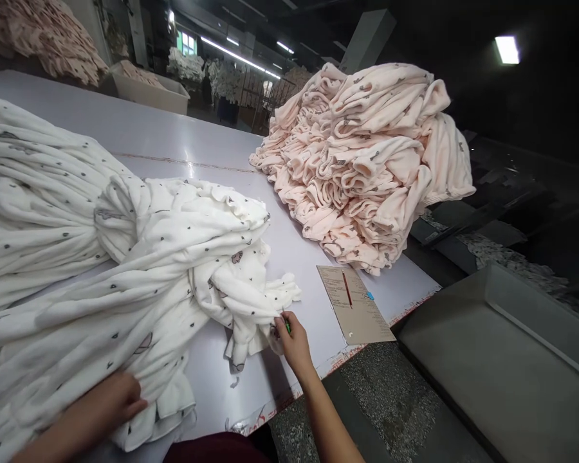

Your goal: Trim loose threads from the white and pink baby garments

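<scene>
The cloth was white, sprinkled with dark specks and (I noticed) bigger greyish motifs; the heap was pale pink with grey figures, the card brown, the pencil dark red.

one left hand and one right hand are showing; one table is bearing one white heap, one pink heap, one cardboard sheet and one pencil.

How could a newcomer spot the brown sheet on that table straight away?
On the big white table, find the pale pink fabric heap. Just below it in view, by the table's edge, lies the brown sheet. Unlike the heap and the white fabric, it is flat, printed with text, and carries a slim red pen or pencil.
</scene>
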A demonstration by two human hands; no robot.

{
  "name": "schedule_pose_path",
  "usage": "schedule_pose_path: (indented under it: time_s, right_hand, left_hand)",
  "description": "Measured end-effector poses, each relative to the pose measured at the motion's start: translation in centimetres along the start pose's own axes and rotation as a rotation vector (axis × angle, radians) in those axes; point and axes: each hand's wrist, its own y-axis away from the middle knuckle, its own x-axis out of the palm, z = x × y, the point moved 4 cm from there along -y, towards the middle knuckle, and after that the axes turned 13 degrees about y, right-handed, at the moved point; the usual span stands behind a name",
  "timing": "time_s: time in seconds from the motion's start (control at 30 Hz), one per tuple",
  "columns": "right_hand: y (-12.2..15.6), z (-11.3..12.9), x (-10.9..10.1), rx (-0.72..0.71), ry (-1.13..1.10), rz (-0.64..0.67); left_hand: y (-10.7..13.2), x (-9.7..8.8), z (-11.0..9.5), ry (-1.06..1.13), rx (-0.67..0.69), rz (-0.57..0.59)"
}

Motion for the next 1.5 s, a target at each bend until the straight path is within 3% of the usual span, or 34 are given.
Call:
schedule_pose_path:
  time_s: [0.1, 0.17, 0.27, 0.4, 0.5, 0.6, 0.77, 0.9, 1.03, 1.23, 1.37, 1.5]
  right_hand:
    - [0.2, 0.3, -1.6, 0.073, 0.034, -0.136]
    - [0.8, 1.3, -1.6, 0.045, 0.052, -0.141]
    - [2.7, 3.2, 1.1, -0.061, 0.034, 0.011]
    - [5.0, 3.9, 5.8, -0.001, -0.027, 0.067]
    - [6.0, 5.0, 6.8, 0.013, -0.166, 0.121]
    - [7.1, 7.3, 5.0, -0.018, -0.381, 0.206]
    - [8.1, 10.2, 1.0, 0.072, -0.716, 0.236]
    - [7.9, 10.8, 0.6, 0.176, -0.885, 0.273]
    - [7.6, 11.0, 0.9, 0.221, -0.953, 0.316]
    - [7.2, 10.1, -0.7, 0.209, -0.784, 0.259]
    - [7.5, 11.2, -3.2, -0.014, -0.379, 0.163]
    - [8.5, 13.3, -3.5, -0.224, -0.21, 0.339]
  left_hand:
    - [0.1, 0.9, -0.7, -0.086, -0.019, 0.019]
    - [0.1, 1.5, -1.6, -0.126, -0.028, 0.028]
    - [0.1, 1.9, -2.4, -0.155, -0.026, 0.037]
    - [0.2, 1.5, -2.9, -0.17, -0.038, 0.061]
    - [0.7, 1.1, -3.2, -0.158, -0.048, 0.099]
    - [1.6, 1.1, -4.3, -0.041, 0.052, 0.091]
    - [2.8, 0.9, -9.6, 0.342, 0.412, -0.13]
    - [1.4, 0.1, -13.8, 0.534, 0.487, -0.235]
    - [0.2, -1.4, -15.6, 0.712, 0.521, -0.267]
    - [0.8, -2.4, -15.4, 0.917, 0.413, -0.169]
    - [1.1, -2.4, -15.4, 1.019, 0.372, -0.15]
    - [1.0, -2.2, -15.6, 1.08, 0.358, -0.133]
